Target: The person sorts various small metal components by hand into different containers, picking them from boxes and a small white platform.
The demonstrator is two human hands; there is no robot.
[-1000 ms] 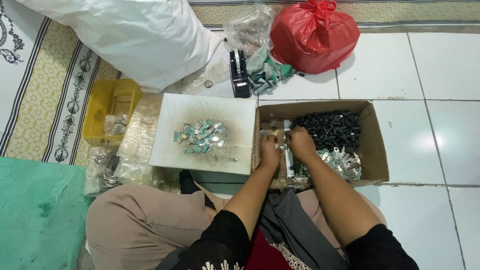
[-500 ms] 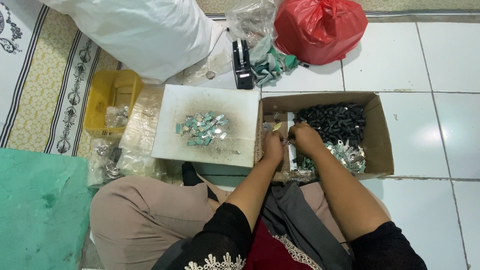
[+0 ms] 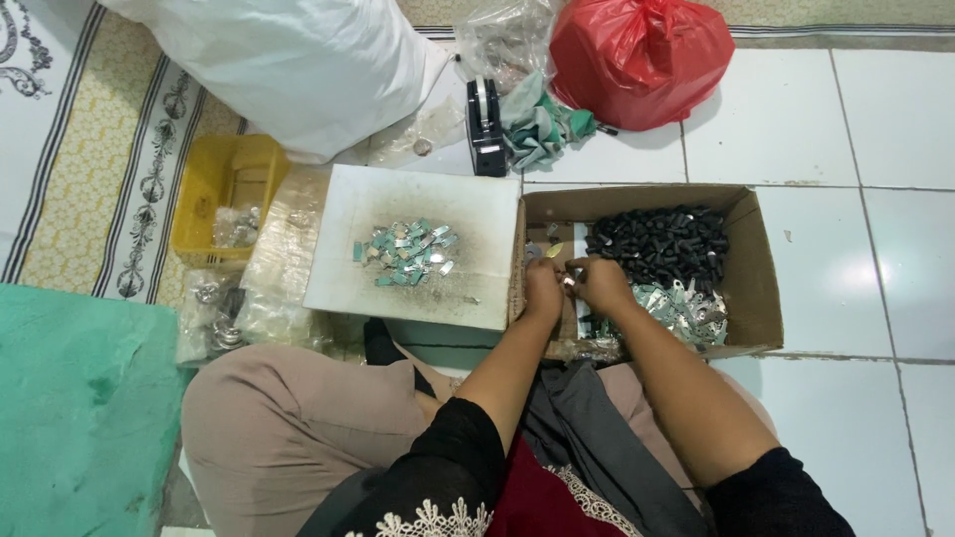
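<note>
Between both my hands I pinch a small shiny metal piece (image 3: 568, 281), my left hand (image 3: 542, 290) and right hand (image 3: 600, 281) closed on it with fingertips meeting, just inside the left end of the open brown cardboard box (image 3: 756, 268). Deeper in that box lies a heap of small black plastic caps (image 3: 659, 244), and nearer me a pile of silvery metal tabs (image 3: 686, 313). Left of the box, a flat white board (image 3: 348, 268) carries a small cluster of green-and-silver pieces (image 3: 405, 252); judging by that, only a little is done and much remains. Beyond the board sits a yellow plastic basket (image 3: 204, 194).
</note>
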